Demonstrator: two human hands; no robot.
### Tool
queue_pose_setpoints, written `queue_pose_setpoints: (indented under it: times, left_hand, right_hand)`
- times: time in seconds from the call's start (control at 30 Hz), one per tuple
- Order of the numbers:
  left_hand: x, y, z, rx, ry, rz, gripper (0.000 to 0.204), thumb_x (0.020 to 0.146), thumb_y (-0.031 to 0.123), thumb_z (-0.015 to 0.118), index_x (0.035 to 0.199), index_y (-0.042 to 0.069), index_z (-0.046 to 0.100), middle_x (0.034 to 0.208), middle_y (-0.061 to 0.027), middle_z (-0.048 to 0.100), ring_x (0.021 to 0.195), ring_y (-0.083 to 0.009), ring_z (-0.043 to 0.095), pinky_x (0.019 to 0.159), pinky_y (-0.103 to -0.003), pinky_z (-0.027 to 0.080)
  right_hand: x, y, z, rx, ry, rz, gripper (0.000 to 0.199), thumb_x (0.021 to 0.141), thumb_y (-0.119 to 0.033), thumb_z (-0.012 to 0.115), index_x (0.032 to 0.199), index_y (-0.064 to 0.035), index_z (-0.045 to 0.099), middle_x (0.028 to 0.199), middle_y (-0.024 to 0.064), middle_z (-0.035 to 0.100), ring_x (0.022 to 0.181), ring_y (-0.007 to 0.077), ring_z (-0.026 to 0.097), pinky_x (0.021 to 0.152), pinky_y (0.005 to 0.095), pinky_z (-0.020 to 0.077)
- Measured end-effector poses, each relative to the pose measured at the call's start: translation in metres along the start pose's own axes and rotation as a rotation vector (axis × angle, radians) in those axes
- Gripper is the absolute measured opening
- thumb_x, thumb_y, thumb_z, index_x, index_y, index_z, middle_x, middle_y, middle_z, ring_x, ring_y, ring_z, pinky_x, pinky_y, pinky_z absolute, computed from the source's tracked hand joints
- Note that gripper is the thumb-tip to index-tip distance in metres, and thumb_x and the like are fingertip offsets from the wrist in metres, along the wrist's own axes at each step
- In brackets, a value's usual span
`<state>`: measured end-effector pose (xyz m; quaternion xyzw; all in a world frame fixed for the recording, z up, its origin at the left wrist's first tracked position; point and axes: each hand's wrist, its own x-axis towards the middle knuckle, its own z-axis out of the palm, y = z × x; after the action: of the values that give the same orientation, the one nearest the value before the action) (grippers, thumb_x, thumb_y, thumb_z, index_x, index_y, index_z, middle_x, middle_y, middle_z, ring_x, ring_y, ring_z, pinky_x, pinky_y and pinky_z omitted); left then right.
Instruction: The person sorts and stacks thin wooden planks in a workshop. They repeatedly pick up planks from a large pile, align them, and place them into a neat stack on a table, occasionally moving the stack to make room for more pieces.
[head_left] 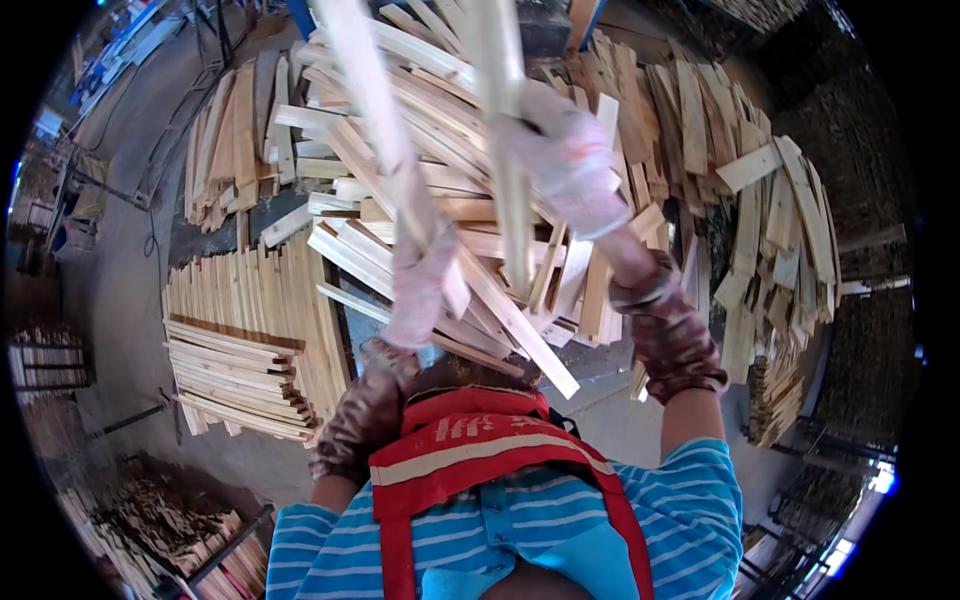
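while both gloved hands grip raised slats, left hand (420, 280) on left slat (375, 110), right hand (570, 160) on right slat (505, 130), bare floor (120, 290) leftward

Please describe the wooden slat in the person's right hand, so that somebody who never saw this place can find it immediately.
Start at the big loose heap of slats in the middle of the floor. Above it, two gloved hands each raise one pale slat toward the camera. The right hand grips the slat that stands almost vertical, while the other slat, in the left hand, leans to the left.
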<state>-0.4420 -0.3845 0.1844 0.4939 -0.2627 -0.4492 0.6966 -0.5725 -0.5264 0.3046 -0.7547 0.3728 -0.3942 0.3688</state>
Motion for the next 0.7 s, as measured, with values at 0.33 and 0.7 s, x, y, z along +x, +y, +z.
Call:
queue_pose_setpoints:
  times: [0.33, 0.7]
  left_hand:
    - [0.011, 0.017, -0.084, 0.062, 0.179, 0.045, 0.035, 0.090, 0.015, 0.071, 0.119, -0.001, 0.060, 0.087, -0.0080, 0.065, 0.076, -0.0179, 0.067, 0.069, -0.034, 0.061]
    - [-0.119, -0.032, -0.183, 0.099, 0.534, -0.195, 0.039, 0.090, 0.017, 0.070, 0.121, 0.001, 0.053, 0.085, -0.0087, 0.064, 0.073, -0.0186, 0.063, 0.065, -0.031, 0.052]
  right_hand:
    - [-0.096, 0.083, 0.076, -0.652, -0.456, 0.119, 0.061, 0.093, -0.050, 0.062, 0.137, -0.0079, 0.055, 0.103, 0.0194, 0.072, 0.086, 0.0329, 0.072, 0.076, 0.0415, 0.0571]
    - [-0.148, 0.086, 0.029, -0.131, -0.215, 0.293, 0.062, 0.096, -0.037, 0.066, 0.144, -0.0006, 0.051, 0.113, 0.0190, 0.071, 0.099, 0.0285, 0.070, 0.086, 0.0395, 0.0557]
